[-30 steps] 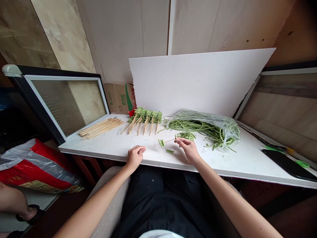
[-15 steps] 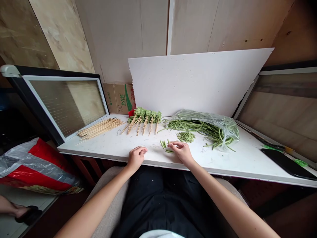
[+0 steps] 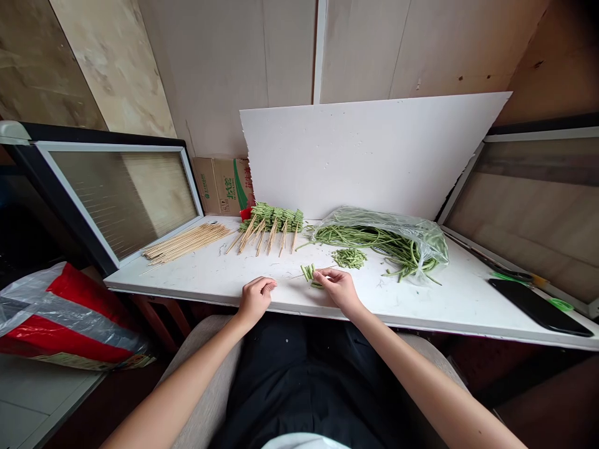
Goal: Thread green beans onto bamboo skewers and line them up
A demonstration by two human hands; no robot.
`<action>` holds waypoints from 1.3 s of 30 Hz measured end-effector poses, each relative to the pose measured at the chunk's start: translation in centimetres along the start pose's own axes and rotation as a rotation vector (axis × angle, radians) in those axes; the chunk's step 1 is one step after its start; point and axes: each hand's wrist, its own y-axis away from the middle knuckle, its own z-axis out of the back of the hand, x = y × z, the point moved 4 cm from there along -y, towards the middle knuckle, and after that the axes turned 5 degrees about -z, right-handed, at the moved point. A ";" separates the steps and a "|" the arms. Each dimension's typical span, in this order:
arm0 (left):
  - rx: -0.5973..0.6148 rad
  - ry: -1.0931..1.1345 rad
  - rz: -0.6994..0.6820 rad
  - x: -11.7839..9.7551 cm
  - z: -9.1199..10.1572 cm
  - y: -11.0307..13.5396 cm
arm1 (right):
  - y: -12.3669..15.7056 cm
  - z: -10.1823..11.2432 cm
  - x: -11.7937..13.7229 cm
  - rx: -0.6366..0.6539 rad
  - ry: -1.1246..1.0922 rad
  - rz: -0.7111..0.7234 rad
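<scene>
My left hand [image 3: 256,298] is closed at the table's front edge, its curled fingers around the end of a thin bamboo skewer [image 3: 296,276] that is hard to see against the white top. Short cut pieces of green long bean [image 3: 307,272] stand side by side along this skewer. To the right, my right hand [image 3: 340,289] pinches a bean piece between thumb and fingers, beside the others; its fingers partly hide that piece. A small heap of cut bean pieces [image 3: 349,257] lies just behind my right hand.
Loose skewers [image 3: 187,242] lie at left, beside stacked bean skewers [image 3: 274,218]. Uncut long beans [image 3: 360,236] fill a clear plastic bag [image 3: 433,240]. A black phone [image 3: 538,305] lies at right. A white board [image 3: 374,156] and a carton [image 3: 219,187] stand behind.
My right hand has shifted slightly left, closer to the bean pieces on the skewer. My left hand holds its place. A person's foot at lower left has gone from view.
</scene>
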 end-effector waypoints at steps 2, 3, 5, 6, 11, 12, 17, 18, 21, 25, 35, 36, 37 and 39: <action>0.002 -0.007 -0.018 0.0 0.0 0.0 | 0.0 0.0 0.3 0.002 0.002 0.005; 0.004 -0.012 -0.028 0.0 0.0 0.0 | 0.0 0.1 0.5 0.006 0.010 0.005; 0.009 -0.020 -0.046 0.0 0.0 0.0 | -0.1 0.3 0.8 0.025 0.020 -0.005; 0.010 -0.022 -0.050 0.0 0.1 -0.1 | -0.1 0.3 0.9 0.037 0.020 -0.010; 0.007 -0.015 -0.036 0.2 0.2 -0.1 | -0.3 0.5 0.4 0.043 0.036 -0.004; 0.009 -0.012 -0.034 0.2 0.2 0.0 | -0.4 0.5 0.1 0.037 0.040 -0.006; 0.015 -0.004 -0.011 0.5 0.2 0.1 | -0.5 0.5 -0.2 0.069 0.074 -0.001; 0.014 0.000 0.001 0.6 0.2 0.1 | -0.5 0.7 0.1 0.083 0.099 0.011; -0.001 0.019 0.048 1.2 0.3 0.2 | -0.6 1.6 1.2 0.117 0.250 0.088; -0.014 0.030 0.102 2.0 0.4 0.2 | -0.7 3.0 2.2 0.138 0.665 0.359; 0.004 0.037 0.132 2.3 0.2 0.3 | -0.5 2.4 1.5 0.188 0.958 0.398; 0.003 0.038 0.129 2.2 0.2 0.3 | -0.5 2.4 1.5 0.174 0.944 0.376; 0.002 0.040 0.127 2.2 0.3 0.3 | -0.6 2.4 1.5 0.162 0.926 0.352; -0.001 0.044 0.121 2.2 0.3 0.3 | -0.7 2.5 1.3 0.145 0.877 0.308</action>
